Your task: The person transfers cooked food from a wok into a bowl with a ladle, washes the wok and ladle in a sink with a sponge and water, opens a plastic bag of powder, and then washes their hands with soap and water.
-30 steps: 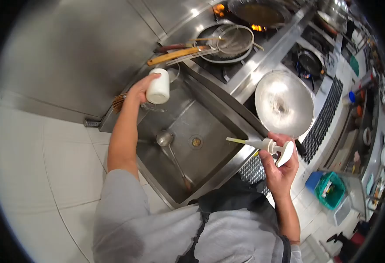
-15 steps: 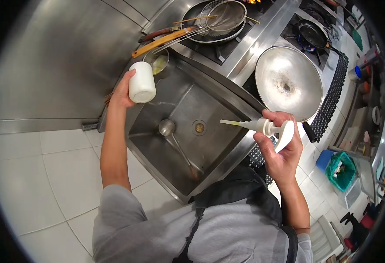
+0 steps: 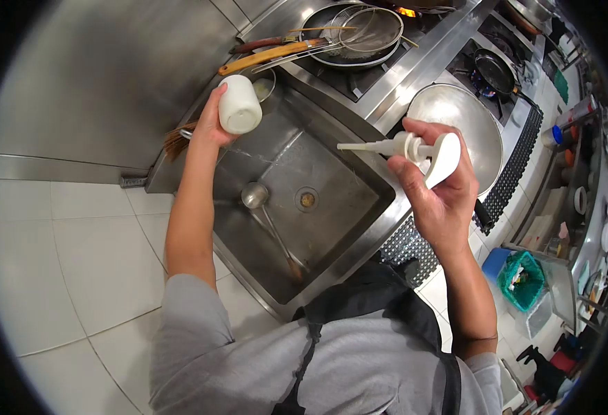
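Observation:
My left hand [image 3: 212, 123] is closed around a white bottle [image 3: 240, 109], tilted with its base facing me, over the far left corner of the sink [image 3: 338, 166]. Its mouth is hidden from me. Right behind it a metal bowl [image 3: 266, 84] with something pale inside is partly covered. My right hand [image 3: 441, 180] grips a white pump dispenser top [image 3: 409, 146], apart from the bottle. Its tube points left above the sink's right side. Below, a ladle [image 3: 255, 196] lies in the sink beside the drain [image 3: 307, 200].
Strainers with wooden handles [image 3: 270, 57] rest across a pan on the stove. A large wok [image 3: 449, 111] stands right of the sink, with a small black frying pan [image 3: 495, 71] over a flame beyond. A green-lined bin [image 3: 523, 282] is at the right.
My view has shifted slightly. The bottle in my left hand has tipped further, and its base has turned more toward me. My right hand has raised the pump top a little.

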Demonstrator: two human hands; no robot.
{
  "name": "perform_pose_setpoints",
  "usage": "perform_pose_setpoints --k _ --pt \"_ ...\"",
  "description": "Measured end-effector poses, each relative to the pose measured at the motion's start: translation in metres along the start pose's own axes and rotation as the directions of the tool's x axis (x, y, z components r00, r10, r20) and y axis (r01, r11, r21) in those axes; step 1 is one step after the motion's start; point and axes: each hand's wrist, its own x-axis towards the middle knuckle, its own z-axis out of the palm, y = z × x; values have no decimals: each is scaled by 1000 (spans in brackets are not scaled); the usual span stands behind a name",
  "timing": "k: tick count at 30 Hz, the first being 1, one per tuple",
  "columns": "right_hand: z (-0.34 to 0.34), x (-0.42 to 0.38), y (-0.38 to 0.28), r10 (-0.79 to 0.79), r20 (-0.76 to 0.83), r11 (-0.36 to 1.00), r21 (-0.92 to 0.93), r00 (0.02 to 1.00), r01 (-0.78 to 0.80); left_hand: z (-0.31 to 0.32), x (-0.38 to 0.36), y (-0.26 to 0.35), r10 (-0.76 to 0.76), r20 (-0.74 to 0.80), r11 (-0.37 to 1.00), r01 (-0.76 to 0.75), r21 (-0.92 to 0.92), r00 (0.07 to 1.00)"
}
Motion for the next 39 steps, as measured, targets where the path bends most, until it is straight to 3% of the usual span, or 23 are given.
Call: perform_pose_setpoints --k 1,6,9,12,13,15,17,19,21,24,27,28,31,32,35,38,39 --pt "4 3 -3 -6 0 1000 8 1000 6 0 2 0 -12 -30 1000 12 -17 999" --pt "14 8 -8 -102 32 994 -35 994 104 -24 27 2 -42 123 970 70 -234 991" --pt "20 14 -11 -98 24 993 -56 995 99 -14 18 1 57 153 975 -22 -222 987" --pt "27 29 -14 -113 -23 993 14 993 114 -20 22 -17 171 47 985 -172 12 984" --pt "31 36 -18 -110 -41 993 46 993 111 -39 42 -28 180 123 982 -185 26 976" --pt "38 54 -24 -149 -24 989 -2 989 149 -26 32 -49 485 92 806 -485 339 870" --pt "57 70 -20 -125 -25 974 190 992 127 -13 11 -63 680 163 449 -582 678 715" --pt "71 84 -31 -108 26 986 131 994 104 9 -23 -70 667 179 412 -558 720 723" --pt "87 91 -39 -120 82 988 104 989 111 16 -39 -86 775 229 213 -586 782 589" --pt "105 91 -46 -107 196 994 5 975 108 22 -69 -95 768 236 274 -638 719 596" --pt "136 82 -35 -77 258 996 67 963 61 24 -96 -100 792 178 325 -650 686 584" --pt "144 79 -33 -130 303 991 1 944 136 24 -104 -100 802 146 337 -642 689 579" --pt "181 57 -15 -62 419 997 -19 906 77 22 -135 -93 800 118 344 -609 715 589" --pt "190 51 -14 -110 458 981 -93 882 171 18 -140 -92 811 124 342 -636 692 572" --pt "225 20 -7 -84 462 972 -158 883 175 -4 -142 -96 862 83 246 -556 794 499" --pt "251 -13 0 -219 457 948 -110 862 300 -39 -138 -116 874 -108 402 -580 708 474" --pt "253 -23 -2 -251 526 945 -46 812 322 -52 -136 -119 889 -186 415 -566 712 419"
